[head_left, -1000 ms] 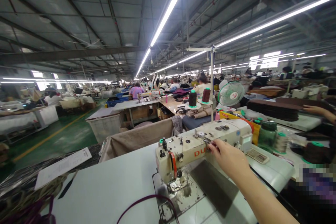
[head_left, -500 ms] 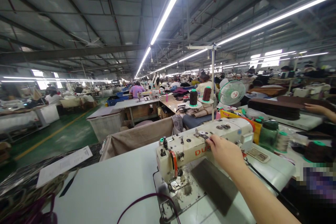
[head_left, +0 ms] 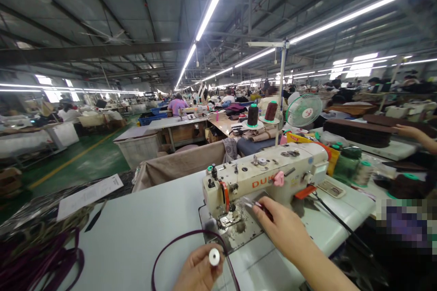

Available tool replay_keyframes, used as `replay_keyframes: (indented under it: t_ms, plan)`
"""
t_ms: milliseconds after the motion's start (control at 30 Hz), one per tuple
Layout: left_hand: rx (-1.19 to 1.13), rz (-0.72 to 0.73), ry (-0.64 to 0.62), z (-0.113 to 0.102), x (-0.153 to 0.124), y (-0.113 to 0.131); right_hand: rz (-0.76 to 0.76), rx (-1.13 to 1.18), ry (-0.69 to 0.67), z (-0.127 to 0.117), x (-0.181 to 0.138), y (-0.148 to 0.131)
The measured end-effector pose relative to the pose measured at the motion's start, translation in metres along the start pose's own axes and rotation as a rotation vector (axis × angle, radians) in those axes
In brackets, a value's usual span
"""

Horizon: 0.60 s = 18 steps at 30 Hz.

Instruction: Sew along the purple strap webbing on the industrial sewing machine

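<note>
**Bobbin in the left hand, tool in the right, both short of the needle plate**

At the table's near edge, the left hand [head_left: 198, 273] pinches a small white bobbin [head_left: 214, 257] between fingertips, its flat round face toward the camera. The bobbin lies below and left of the sewing machine [head_left: 264, 177], close to the needle plate [head_left: 228, 220]; the left hand is the nearer one to it. The right hand [head_left: 285, 232] reaches in from the right, fingers closed on a thin metal tool [head_left: 254, 204] whose long axis points up-left toward the plate. A purple cord [head_left: 177, 248] loops past the bobbin across the white table [head_left: 136, 236].
</note>
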<state>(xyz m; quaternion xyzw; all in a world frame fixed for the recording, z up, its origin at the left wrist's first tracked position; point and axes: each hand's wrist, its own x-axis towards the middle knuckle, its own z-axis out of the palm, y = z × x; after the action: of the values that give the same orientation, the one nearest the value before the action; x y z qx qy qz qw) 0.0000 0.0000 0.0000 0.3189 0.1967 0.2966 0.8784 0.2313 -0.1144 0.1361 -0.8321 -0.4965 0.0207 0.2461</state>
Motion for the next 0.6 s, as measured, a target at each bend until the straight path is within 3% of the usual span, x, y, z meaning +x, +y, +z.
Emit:
replay_keyframes:
  t_ms: [67,233,433,600]
  plan:
    - [-0.091,0.071,0.082,0.001,0.002,-0.001,0.0,0.033,-0.114,0.012,-0.012,-0.005]
    - [-0.155,0.131,0.077,0.001,0.002,0.003,0.017,0.141,-0.345,0.035,-0.033,-0.009]
    - [-0.136,0.185,0.039,-0.002,0.003,0.006,0.045,0.175,-0.519,0.052,-0.05,-0.008]
    - [-0.13,0.191,0.054,0.0,0.002,0.008,0.011,0.138,-0.587,0.058,-0.063,-0.013]
